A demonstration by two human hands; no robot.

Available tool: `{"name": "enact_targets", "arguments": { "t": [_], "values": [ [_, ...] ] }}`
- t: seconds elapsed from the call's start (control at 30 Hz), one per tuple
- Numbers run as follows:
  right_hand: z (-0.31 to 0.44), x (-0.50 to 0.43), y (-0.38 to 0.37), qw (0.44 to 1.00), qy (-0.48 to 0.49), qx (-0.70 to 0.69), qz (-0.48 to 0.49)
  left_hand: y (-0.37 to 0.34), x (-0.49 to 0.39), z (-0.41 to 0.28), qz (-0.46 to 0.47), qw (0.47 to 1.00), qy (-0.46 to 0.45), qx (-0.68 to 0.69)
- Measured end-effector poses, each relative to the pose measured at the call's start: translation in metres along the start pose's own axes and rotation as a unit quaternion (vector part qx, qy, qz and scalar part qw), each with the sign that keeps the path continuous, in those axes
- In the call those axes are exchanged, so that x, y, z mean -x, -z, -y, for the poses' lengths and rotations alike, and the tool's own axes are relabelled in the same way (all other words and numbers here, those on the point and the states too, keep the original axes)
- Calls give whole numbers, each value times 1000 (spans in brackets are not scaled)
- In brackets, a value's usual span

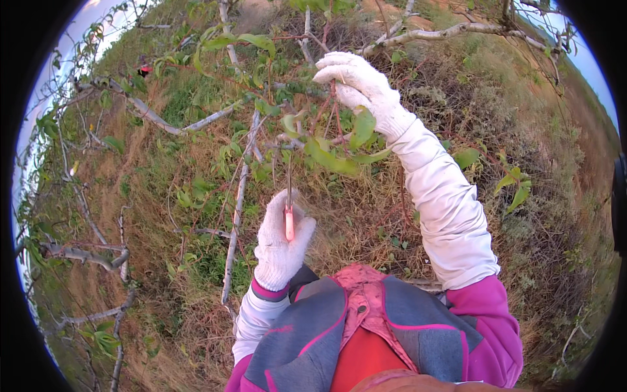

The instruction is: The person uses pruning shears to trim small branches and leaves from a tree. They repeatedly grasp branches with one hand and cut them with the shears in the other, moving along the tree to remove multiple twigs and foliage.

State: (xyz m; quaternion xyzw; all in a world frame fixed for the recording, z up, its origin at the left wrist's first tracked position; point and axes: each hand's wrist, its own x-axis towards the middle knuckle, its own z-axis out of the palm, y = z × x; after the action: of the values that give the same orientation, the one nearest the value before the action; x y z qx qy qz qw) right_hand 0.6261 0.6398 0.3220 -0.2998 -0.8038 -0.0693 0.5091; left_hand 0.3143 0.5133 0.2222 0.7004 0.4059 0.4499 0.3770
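In my left hand point(281, 240), which wears a white knit glove, is a hand pruning tool with a pinkish-red handle point(289, 223). I see it nearly edge-on, its thin metal end pointing away from me toward the branches. My right hand point(360, 85), also gloved in white, is raised higher and farther out. Its fingers close on a thin reddish shoot point(333, 90). Below that hand hang long green leaves point(328, 158), slightly blurred. Behind them, grey branch stubs point(291, 141) are partly covered by the leaves.
A pale upright branch point(238, 220) rises just left of my left hand. Thick limbs cross at the upper left point(156, 116) and upper right point(441, 33). More bent branches point(115, 262) stand at far left. Dry grass point(352, 215) and brush cover the ground below.
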Motion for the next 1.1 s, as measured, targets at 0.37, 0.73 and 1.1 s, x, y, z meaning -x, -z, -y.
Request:
{"name": "enact_targets", "arguments": {
  "t": [0.37, 0.73, 1.1],
  "values": [
    [-1, 3, 2, 990, 97, 103, 3, -2, 2, 12, 20, 997, 63, -48],
    [2, 4, 0, 991, 97, 94, -12, -9, -10, 11, -8, 996, 26, -87],
    [1, 4, -1, 988, 108, 114, 0, -10, -19, 2, -23, 990, 11, -141]
  ]
}}
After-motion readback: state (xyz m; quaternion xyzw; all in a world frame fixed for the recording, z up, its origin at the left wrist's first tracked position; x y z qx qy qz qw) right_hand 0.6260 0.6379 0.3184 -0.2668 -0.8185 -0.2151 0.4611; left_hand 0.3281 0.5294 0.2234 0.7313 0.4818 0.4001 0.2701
